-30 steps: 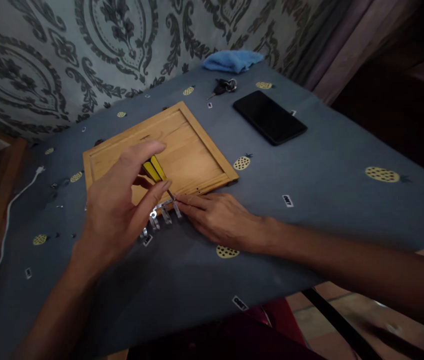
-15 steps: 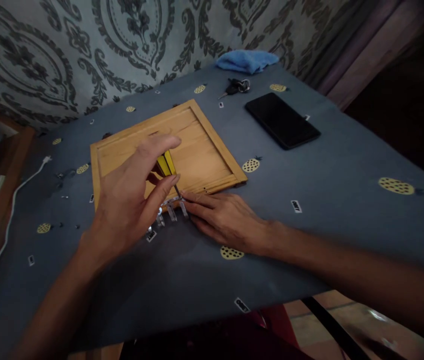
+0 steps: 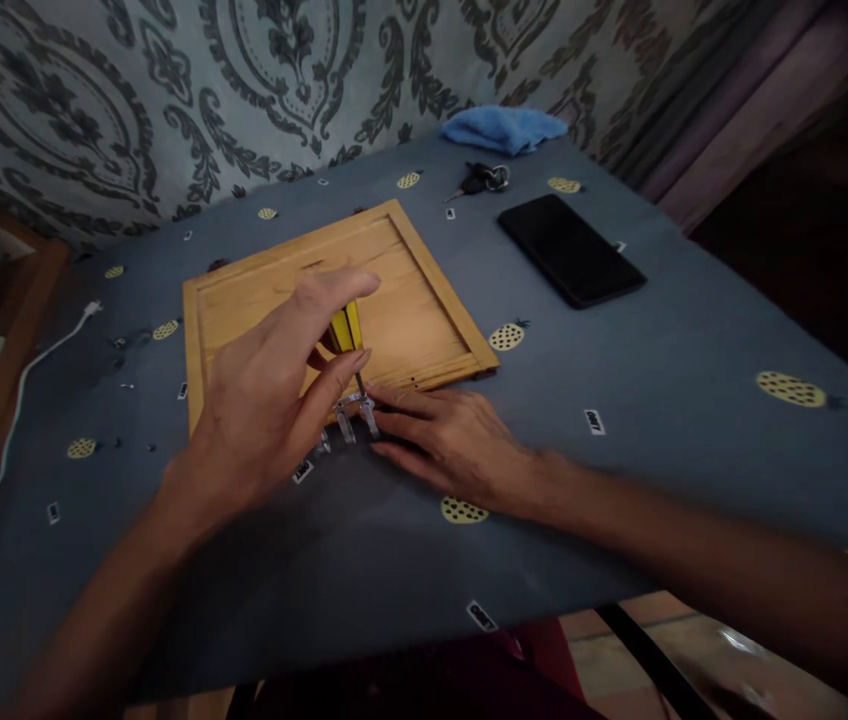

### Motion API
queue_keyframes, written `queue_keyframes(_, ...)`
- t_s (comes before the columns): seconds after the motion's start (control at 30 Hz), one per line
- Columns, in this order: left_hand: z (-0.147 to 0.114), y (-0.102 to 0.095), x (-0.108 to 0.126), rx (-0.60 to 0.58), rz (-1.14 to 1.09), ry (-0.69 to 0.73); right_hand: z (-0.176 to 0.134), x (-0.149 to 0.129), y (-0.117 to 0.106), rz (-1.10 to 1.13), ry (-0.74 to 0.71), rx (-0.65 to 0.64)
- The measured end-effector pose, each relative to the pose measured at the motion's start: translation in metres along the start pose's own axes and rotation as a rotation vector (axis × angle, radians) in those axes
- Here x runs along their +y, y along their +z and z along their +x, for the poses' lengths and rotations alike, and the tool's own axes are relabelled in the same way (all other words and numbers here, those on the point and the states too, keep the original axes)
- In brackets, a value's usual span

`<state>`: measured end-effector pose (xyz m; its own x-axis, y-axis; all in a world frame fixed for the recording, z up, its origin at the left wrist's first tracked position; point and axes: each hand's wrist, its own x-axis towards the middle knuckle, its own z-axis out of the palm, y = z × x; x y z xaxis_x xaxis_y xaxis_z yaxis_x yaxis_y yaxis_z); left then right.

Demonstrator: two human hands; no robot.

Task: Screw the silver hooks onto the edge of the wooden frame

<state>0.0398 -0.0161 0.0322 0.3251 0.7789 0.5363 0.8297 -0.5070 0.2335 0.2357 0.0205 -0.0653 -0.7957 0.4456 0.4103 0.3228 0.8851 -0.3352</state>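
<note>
Presumably light, stiff, best held by its handle (image 3: 347, 326), the screwdriver (image 3: 350, 338) stands at six o'clock of the board (image 3: 405, 305), pinched by the left hand (image 3: 266, 370), the right hand (image 3: 458, 435), grip unclear, at three o'clock of the hooks (image 3: 345, 424).

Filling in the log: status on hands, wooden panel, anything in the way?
Left hand gripping screwdriver, tip at silvery hooks. Right hand beside the hooks. Wooden panel on tablecloth. Phone right of panel, clear of hands.
</note>
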Motion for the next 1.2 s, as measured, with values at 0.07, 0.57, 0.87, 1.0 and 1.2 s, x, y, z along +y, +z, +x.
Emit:
queue_keyframes(0.07, 0.0001, 0.0, -0.0002, 0.002, -0.002, 0.008, 0.0004, -0.0002, 0.0017, -0.015, 0.008, 0.008)
queue_keyframes(0.57, -0.0004, 0.0003, -0.0007, -0.011, -0.011, -0.026, 0.0004, 0.0004, 0.0016, 0.082, 0.013, 0.042)
queue_keyframes(0.87, -0.0003, 0.0029, -0.0018, 0.02, -0.021, -0.036, 0.0022, -0.0003, -0.0008, 0.064, 0.017, 0.001)
queue_keyframes(1.0, -0.0009, 0.0019, -0.0027, 0.04, -0.041, -0.057, 0.0019, 0.0001, -0.0014, 0.072, 0.038, -0.028)
queue_keyframes(1.2, -0.0002, -0.0003, -0.0019, 0.008, -0.111, -0.115, 0.0015, 0.0005, -0.0027, 0.094, 0.058, -0.055)
